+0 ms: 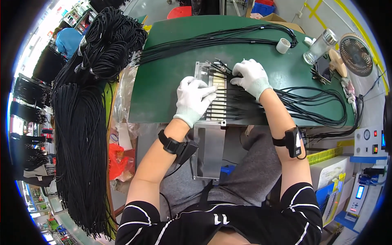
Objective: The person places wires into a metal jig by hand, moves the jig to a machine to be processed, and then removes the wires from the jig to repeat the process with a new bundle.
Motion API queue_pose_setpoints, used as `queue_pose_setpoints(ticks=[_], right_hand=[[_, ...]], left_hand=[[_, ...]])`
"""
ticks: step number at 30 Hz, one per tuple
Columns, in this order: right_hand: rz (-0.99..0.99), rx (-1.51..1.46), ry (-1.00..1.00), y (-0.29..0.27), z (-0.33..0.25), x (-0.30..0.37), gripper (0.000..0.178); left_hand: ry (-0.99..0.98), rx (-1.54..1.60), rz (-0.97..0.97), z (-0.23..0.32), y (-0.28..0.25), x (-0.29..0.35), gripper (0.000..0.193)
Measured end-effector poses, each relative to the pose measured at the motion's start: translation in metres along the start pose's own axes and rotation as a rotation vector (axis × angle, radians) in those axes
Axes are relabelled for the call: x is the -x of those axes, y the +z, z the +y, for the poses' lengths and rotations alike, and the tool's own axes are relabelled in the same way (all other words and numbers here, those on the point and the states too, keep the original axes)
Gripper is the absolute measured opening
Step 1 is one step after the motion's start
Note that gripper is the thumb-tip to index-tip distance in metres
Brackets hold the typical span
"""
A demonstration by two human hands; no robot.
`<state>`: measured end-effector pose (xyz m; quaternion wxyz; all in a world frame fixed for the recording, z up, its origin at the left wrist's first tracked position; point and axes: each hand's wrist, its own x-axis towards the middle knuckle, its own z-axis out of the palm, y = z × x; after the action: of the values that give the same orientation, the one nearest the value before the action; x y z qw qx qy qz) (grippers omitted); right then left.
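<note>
A metal fixture (203, 70) with a row of pale slots lies at the table's near edge, and several black cables (241, 107) rest across it with their ends in the slots. My left hand (191, 98), in a white glove, reaches over the fixture's left side. Its thumb and index finger come close together at a slot; what lies between them is too small to make out. Over the fixture's far right corner, my gloved right hand (252, 75) has its fingers curled on black cables, whose loose ends (218, 64) stick out to the left.
A green table (171, 36) carries a long cable bundle (204, 41) at the back and looped cables (322, 102) at right. A white roll (283, 45), a glass bottle (320, 47) and a fan (356, 54) stand far right. Thick black cable bundles (81, 151) hang at left.
</note>
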<state>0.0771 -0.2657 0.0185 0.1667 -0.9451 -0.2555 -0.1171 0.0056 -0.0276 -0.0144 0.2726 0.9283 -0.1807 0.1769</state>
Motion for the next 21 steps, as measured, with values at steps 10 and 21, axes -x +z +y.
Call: queue_pose_setpoints(ticks=[10,21], right_hand=[[0.022,-0.014,0.002,0.0,0.001,0.005,0.014],[0.071,-0.271,-0.253,0.011,-0.042,0.007,0.019]], left_hand=[[-0.179,0.187,0.192,-0.004,0.004,0.001,0.019],[0.01,0.34,0.261,-0.01,0.003,-0.011,0.02]])
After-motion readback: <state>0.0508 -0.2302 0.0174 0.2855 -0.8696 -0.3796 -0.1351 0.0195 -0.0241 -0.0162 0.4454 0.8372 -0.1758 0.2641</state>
